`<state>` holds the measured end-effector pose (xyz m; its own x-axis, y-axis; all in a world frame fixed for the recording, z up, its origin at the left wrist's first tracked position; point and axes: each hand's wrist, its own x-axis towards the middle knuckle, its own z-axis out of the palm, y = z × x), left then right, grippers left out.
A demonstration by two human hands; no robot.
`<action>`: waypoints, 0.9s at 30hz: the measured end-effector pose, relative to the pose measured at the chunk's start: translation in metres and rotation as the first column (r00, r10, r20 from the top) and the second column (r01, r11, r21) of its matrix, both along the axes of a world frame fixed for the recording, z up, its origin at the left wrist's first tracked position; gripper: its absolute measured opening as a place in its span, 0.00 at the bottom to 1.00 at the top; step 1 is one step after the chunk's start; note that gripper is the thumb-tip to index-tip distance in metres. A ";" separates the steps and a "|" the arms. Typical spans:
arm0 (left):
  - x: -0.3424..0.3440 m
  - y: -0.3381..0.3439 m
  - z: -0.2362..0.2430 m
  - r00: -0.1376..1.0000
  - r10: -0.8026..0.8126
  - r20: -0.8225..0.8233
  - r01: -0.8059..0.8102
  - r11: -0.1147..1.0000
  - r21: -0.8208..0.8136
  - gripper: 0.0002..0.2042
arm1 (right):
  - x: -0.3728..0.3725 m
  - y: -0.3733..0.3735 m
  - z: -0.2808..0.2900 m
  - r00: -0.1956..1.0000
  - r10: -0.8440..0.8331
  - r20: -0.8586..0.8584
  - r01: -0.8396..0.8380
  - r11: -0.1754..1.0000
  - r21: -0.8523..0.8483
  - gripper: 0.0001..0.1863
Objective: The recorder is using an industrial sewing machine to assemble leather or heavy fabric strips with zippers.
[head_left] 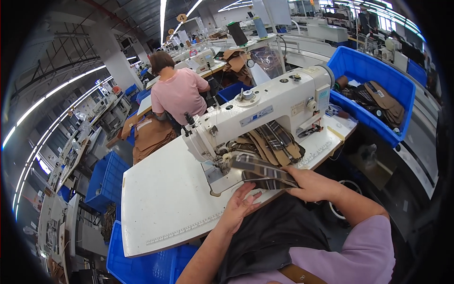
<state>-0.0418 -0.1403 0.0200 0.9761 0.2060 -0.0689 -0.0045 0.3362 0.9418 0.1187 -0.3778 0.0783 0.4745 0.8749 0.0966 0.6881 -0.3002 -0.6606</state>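
A white sewing machine [255, 111] stands on a pale worktable [165, 189]. In front of its needle area lies a folded piece of plaid fabric [262, 169], brown, grey and white. My right hand [307, 183] grips the right end of this fabric, thumb below and fingers over it. My left hand [239, 207] is at the near edge of the table, its fingers stretched apart close under the fabric's left end; whether they touch it I cannot tell. Under the machine arm, a pile of brown and plaid cut pieces [272, 142] lies behind the fabric.
To the right, a blue bin [406, 102] holds brown pieces and thread. Small scissors [309, 131] lie near the machine's base. Another blue bin [137, 258] sits below the table's left edge. Ahead, a person in a pink shirt [179, 94] sits beside stacked brown fabric [150, 137].
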 end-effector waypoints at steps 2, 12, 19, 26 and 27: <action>0.008 -0.022 0.003 0.993 0.115 -0.019 -0.115 0.993 -0.017 0.23 | -0.014 0.010 -0.002 0.996 0.037 0.083 -0.039 0.999 0.015 0.37; -0.006 0.008 -0.018 0.835 0.465 0.295 -0.456 0.884 -0.103 0.17 | -0.039 0.041 -0.015 0.739 0.140 -0.659 -0.060 0.988 0.142 0.42; -0.018 0.032 -0.014 0.831 0.502 0.241 -0.504 0.862 -0.060 0.22 | -0.013 0.034 -0.043 0.766 0.179 -0.618 0.062 0.935 0.349 0.39; -0.029 0.113 -0.031 0.835 0.471 0.283 -0.549 0.732 0.404 0.19 | 0.040 0.021 0.010 0.960 -0.278 -0.038 0.269 0.876 0.401 0.40; -0.030 0.118 -0.032 0.832 0.475 0.286 -0.554 0.728 0.403 0.19 | 0.050 0.026 0.011 0.946 -0.323 0.012 0.290 0.865 0.408 0.40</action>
